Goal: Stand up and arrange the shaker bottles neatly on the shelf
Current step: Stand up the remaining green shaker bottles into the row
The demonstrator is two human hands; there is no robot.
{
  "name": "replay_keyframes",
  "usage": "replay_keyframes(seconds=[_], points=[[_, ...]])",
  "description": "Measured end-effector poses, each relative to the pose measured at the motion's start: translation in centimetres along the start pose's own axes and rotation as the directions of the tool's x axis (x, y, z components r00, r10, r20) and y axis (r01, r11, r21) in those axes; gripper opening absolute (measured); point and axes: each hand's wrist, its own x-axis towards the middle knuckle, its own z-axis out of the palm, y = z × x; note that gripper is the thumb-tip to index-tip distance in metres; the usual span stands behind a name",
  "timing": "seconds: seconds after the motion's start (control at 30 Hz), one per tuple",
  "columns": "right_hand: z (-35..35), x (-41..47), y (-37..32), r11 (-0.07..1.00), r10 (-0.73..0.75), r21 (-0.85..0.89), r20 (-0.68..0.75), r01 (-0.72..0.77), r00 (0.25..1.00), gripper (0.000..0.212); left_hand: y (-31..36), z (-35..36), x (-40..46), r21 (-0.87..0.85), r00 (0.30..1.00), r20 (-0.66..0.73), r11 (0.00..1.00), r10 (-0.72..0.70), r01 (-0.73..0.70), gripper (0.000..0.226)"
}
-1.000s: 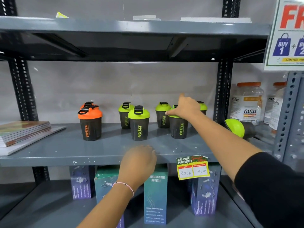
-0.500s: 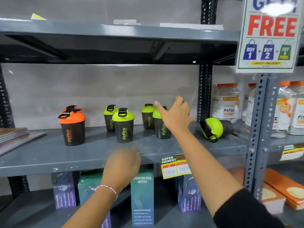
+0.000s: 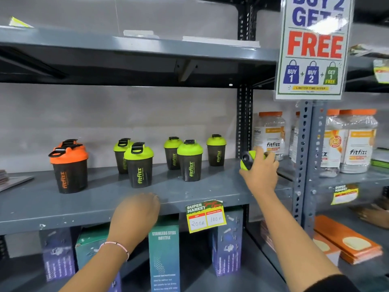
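fingers of the left hand point(image 3: 135, 209) are curling together on the shelf point(image 3: 63, 216) edge, gripping nothing. beyond them "fitfizz" shakers point(image 3: 190, 160) are standing upright. right hand point(image 3: 261, 168), over those upright shakers a second ago, is now clamping the toppled green-lidded shaker point(image 3: 248, 160), so righting it likely comes next. left of those fingers, a tag point(image 3: 205, 217) is reading "super market".
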Motion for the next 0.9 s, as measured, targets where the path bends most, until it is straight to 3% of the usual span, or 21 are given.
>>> replay_keyframes(seconds=[0.17, 0.27, 0.33, 0.47, 0.6, 0.7, 0.9], points=[[-4.5, 3.8, -0.4, 0.899, -0.175, 0.397, -0.064, 0.186, 0.983, 0.066, 1.0, 0.1, 1.7, 0.14, 0.99, 0.117, 0.988, -0.082, 0.065, 0.044], [-7.2, 8.1, -1.4, 0.839, -0.218, 0.516, 0.035, 0.169, 0.975, 0.056, 3.0, 0.8, 3.1, 0.153, 0.988, 0.147, 0.988, -0.042, 0.019, 0.045], [-8.0, 10.6, -2.1, 0.823, -0.214, 0.56, 0.157, 0.091, 0.964, 0.051, 4.6, 1.7, 3.4, 0.071, 0.983, 0.179, 0.996, 0.032, -0.046, 0.036], [-7.4, 12.8, -3.0, 0.881, -0.218, 0.473, 0.47, -0.035, 0.855, 0.044, 7.7, 4.0, 2.6, -0.089, 0.956, 0.212, 0.978, 0.201, -0.186, 0.026], [-5.9, 12.4, -2.6, 0.916, -0.218, 0.394, 0.636, -0.069, 0.74, 0.041, 8.8, 5.5, 1.1, -0.034, 0.933, 0.291, 0.976, 0.214, -0.213, 0.044], [-4.4, 12.0, -2.0, 0.92, -0.225, 0.382, 0.705, -0.093, 0.673, 0.043, 8.6, 5.8, 0.7, -0.037, 0.925, 0.306, 0.974, 0.226, -0.226, 0.051], [-2.5, 12.8, -1.0, 0.911, -0.232, 0.395, 0.724, -0.115, 0.65, 0.046, 8.7, 6.2, 0.3, -0.06, 0.947, 0.253, 0.981, 0.196, -0.186, 0.053]])
